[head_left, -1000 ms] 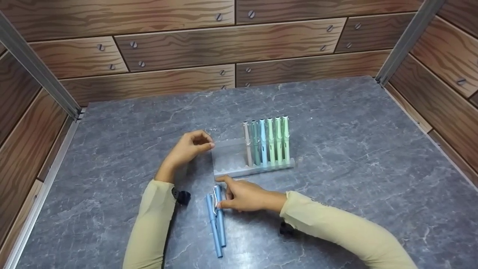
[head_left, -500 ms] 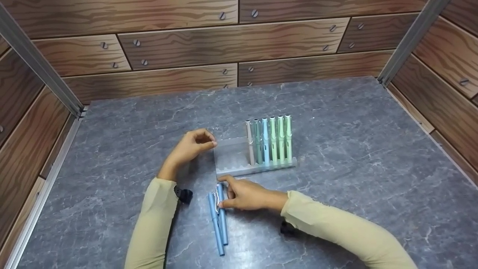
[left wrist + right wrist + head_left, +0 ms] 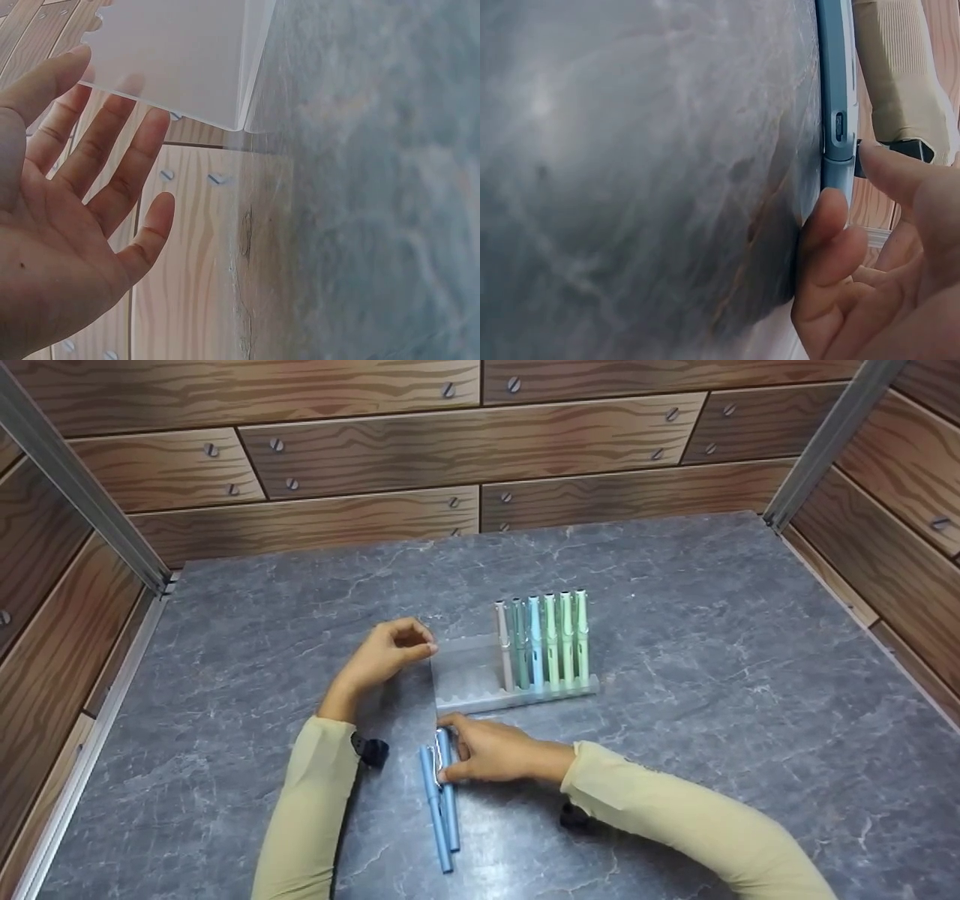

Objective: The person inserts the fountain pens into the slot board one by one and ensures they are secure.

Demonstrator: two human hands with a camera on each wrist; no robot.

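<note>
A clear plastic pen stand (image 3: 466,669) with a notched front ledge bears several upright pens (image 3: 535,649) on its right part: greens, a light blue and a greyish-pink one. My left hand (image 3: 379,656) pinches the stand's left edge between thumb and fingers; its remaining fingers are spread in the left wrist view. Two blue pens (image 3: 436,814) with metal clips lie side by side on the table in front of the stand. My right hand (image 3: 491,751) holds the right-hand blue pen (image 3: 835,90) near its upper end, thumb at the clip and index finger by the tip.
Grey marbled table (image 3: 712,675) surrounds the stand. Wood-patterned walls (image 3: 360,457) close off the back and both sides, with metal posts (image 3: 814,457) at the rear corners. Each wrist carries a small black camera (image 3: 371,751).
</note>
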